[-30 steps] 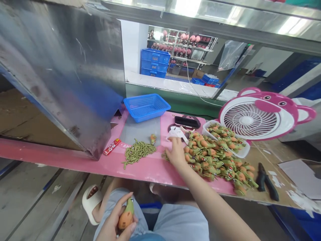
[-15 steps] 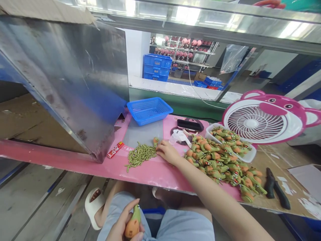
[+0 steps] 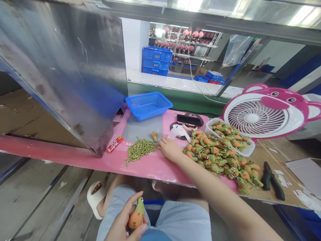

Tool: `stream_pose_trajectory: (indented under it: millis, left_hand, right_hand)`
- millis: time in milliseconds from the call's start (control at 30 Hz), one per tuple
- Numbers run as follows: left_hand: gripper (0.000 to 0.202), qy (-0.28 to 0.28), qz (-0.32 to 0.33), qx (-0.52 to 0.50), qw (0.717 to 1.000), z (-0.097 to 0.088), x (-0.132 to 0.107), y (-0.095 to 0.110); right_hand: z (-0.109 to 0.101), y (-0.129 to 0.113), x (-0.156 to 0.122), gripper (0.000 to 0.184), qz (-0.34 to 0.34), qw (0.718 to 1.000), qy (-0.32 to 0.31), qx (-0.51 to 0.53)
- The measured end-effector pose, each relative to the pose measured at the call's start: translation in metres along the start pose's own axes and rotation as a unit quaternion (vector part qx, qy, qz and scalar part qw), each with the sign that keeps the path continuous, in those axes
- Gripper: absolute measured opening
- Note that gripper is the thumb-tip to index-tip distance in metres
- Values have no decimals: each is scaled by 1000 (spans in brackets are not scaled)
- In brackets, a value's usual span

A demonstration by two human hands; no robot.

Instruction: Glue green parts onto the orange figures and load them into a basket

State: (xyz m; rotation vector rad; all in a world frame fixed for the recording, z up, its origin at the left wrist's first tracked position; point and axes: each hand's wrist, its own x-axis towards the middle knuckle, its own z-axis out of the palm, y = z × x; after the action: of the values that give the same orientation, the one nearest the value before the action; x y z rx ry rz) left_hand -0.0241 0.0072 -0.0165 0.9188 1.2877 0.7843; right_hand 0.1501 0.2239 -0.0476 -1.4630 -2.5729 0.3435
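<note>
Head view: the left hand [image 3: 126, 225] is clenched around an orange-and-green toy figure [image 3: 136, 217] over the lap, well below the blue basket [image 3: 147, 104]. The right hand [image 3: 170, 149] rests on the pink bench [image 3: 150, 167] in front of that basket, beside the small green pieces [image 3: 140, 149]. I cannot tell if it grips anything.

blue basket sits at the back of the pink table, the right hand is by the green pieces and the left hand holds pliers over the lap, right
Not quite: the left hand holds an orange and green toy figure over the lap, not pliers. The black pliers lie untouched at the far right. The head view shows it; the rest stands.
</note>
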Motion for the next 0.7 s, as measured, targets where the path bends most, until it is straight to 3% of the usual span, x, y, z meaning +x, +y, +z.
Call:
stream_pose_trajectory:
  millis: [133, 267, 333, 400, 567, 700]
  left_hand:
    - [58, -17, 5, 75, 997, 1, -6, 9]
    - [55, -42, 32, 166, 985, 1, -7, 18]
    - [53, -48, 37, 173, 983, 4, -6, 21]
    - [52, -65, 27, 176, 982, 7, -5, 25]
    - [46, -112, 8, 202, 973, 13, -3, 31]
    - [34, -145, -1, 192, 971, 15, -2, 33]
  right_hand:
    - [-13, -14, -17, 7, 18, 998, 22, 51]
    - [-43, -51, -69, 9, -31, 984, 32, 174]
    - [-57, -70, -97, 8, -101, 938, 3, 332]
    - [-65, -83, -117, 9, -106, 893, -57, 434]
    - [-57, -88, -130, 9, -50, 827, -161, 537]
    - [-51, -85, -129, 14, -12, 793, -209, 572]
